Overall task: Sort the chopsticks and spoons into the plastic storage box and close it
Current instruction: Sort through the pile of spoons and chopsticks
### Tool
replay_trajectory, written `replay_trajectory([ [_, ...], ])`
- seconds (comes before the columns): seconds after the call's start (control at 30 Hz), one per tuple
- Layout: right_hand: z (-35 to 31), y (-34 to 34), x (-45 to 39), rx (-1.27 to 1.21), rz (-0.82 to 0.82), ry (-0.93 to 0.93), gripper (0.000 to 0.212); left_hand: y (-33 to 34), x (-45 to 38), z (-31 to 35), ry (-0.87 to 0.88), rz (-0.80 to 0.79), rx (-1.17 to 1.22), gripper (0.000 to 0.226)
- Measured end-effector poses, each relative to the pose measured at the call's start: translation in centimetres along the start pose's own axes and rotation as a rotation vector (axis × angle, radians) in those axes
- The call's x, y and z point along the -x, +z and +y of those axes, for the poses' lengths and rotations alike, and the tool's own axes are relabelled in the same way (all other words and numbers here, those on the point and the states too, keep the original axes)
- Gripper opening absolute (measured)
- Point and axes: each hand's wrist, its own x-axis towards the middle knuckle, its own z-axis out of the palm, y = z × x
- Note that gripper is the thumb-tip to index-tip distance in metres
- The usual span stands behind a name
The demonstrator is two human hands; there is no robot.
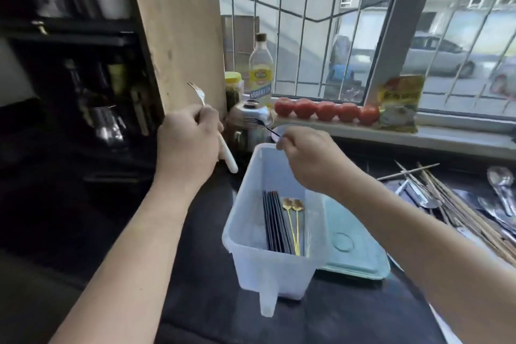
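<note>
A translucent plastic storage box (251,257) stands open on the dark counter. Inside lie several dark chopsticks (275,223) and two small gold spoons (293,220). My left hand (187,142) grips a white-handled fork (229,159), tines up, left of the box. My right hand (307,159) hovers over the box's far end and pinches a small thin dark-handled fork (264,124). The pale green lid (354,248) lies flat just right of the box. Loose wooden chopsticks (458,209) and metal spoons (502,190) are piled at the right.
A metal pot (248,120) stands just behind the box. A wooden cutting board (181,42) leans at the back left, with an oil bottle (261,70) and a jar beside it. Tomatoes (325,110) and a packet (399,103) line the windowsill. A dark shelf rack (72,64) fills the left.
</note>
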Motion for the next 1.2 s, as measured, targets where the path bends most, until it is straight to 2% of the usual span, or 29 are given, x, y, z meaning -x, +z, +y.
replay_trajectory([
  [0.07, 1.6, -0.8, -0.2, 0.241, -0.164, 0.074, 0.020, -0.6, -0.4, -2.2, -0.068, -0.043, 0.023, 0.034],
  [0.13, 1.8, -0.8, 0.1, 0.401, -0.400, 0.112, 0.021, -0.7, -0.3, -4.0, -0.139, -0.120, 0.006, 0.035],
  [0.2, 1.5, 0.4, -0.3, 0.431, -0.583, 0.110, 0.021, -0.5, -0.1, -5.0, -0.189, -0.226, 0.008, 0.039],
  [0.27, 1.2, 1.6, -1.8, 0.457, -0.682, 0.112, 0.025, -0.5, 0.3, -5.3, -0.252, -0.337, 0.068, 0.041],
  [0.4, 0.6, 1.4, -4.2, 0.287, -0.814, 0.145, 0.020, -1.4, 1.3, -6.2, -0.358, -0.483, 0.113, 0.041],
  [0.53, 0.3, 4.3, -5.0, 0.169, -0.995, 0.154, 0.010, -1.7, 1.5, -7.2, -0.375, -0.493, 0.118, 0.040],
  [0.6, 0.4, 6.2, -5.3, 0.168, -1.059, 0.200, 0.014, -1.6, 1.7, -7.3, -0.382, -0.494, 0.123, 0.039],
  [0.67, 0.7, 7.0, -5.8, 0.101, -1.060, 0.255, 0.015, -1.4, 1.8, -7.2, -0.390, -0.494, 0.117, 0.035],
  [0.77, 1.4, 7.7, -6.3, -0.053, -0.958, 0.342, 0.008, -1.6, 2.1, -7.3, -0.397, -0.477, 0.097, 0.026],
  [1.03, 1.6, 9.0, -5.7, -0.211, -0.859, 0.415, 0.021, -2.0, 2.7, -6.3, -0.379, -0.459, 0.174, 0.025],
  [1.13, 2.1, 6.3, -6.1, -0.203, -0.701, 0.321, 0.020, -1.9, 2.8, -5.7, -0.386, -0.480, 0.140, 0.026],
  [1.2, 2.5, 4.0, -6.3, -0.310, -0.543, 0.287, 0.017, -1.5, 2.6, -5.1, -0.420, -0.505, 0.102, 0.029],
])
